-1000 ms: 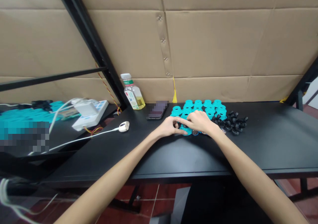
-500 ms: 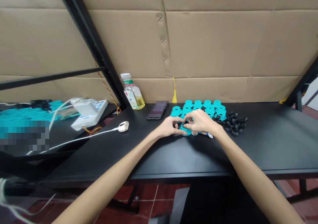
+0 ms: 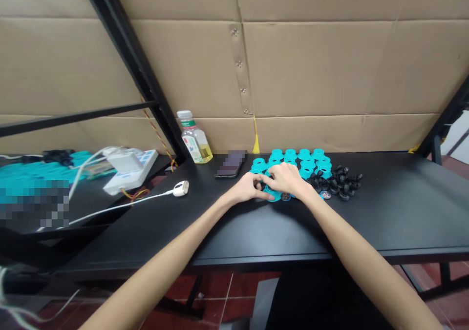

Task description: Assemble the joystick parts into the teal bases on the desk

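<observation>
Both my hands meet over the front of a cluster of teal plastic rings (image 3: 304, 157) on the black table (image 3: 278, 227). My left hand (image 3: 247, 188) has its fingers curled and pinched on a teal ring at the cluster's near left corner. My right hand (image 3: 289, 178) lies over the same ring from the right, fingers bent and pressed on it. A heap of small black parts (image 3: 339, 182) lies just right of the rings. A few small round pieces (image 3: 325, 195) sit beside my right wrist.
A phone (image 3: 231, 164) lies left of the rings, with a bottle of yellow liquid (image 3: 194, 138) behind it. A white cabled device (image 3: 181, 189) and a power strip (image 3: 132, 171) are further left. Cardboard lines the back. A black slanted frame bar (image 3: 139, 71) crosses the left.
Both hands stay on the same teal ring; the fingers shifted slightly and the view drifted a little.
</observation>
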`<act>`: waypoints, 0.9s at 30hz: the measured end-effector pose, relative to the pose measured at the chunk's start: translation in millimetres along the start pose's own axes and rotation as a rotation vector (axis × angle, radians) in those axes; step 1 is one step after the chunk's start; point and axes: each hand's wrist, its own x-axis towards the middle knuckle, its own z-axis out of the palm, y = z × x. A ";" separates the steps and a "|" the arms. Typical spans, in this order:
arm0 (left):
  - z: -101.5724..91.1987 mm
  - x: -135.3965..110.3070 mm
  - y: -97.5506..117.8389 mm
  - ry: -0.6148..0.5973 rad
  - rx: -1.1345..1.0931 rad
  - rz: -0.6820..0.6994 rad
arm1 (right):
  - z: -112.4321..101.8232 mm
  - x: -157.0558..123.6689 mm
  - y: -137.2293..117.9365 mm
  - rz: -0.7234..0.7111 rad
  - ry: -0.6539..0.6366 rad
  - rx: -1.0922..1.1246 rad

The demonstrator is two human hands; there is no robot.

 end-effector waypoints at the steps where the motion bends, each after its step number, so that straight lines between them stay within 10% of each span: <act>1: -0.3 0.3 -0.6 -0.005 0.010 0.004 | 0.8 0.4 0.3 0.021 -0.008 0.005; 8: -1.5 1.6 -2.5 -0.040 0.064 0.064 | -9.6 -5.2 8.0 0.122 0.015 0.054; 16: -1.7 -0.9 0.0 -0.026 0.072 0.053 | -13.4 -10.9 29.6 -0.137 -0.024 0.444; 27: -0.4 0.9 -1.1 -0.006 0.052 0.073 | -7.8 -10.8 19.4 -0.098 0.066 0.239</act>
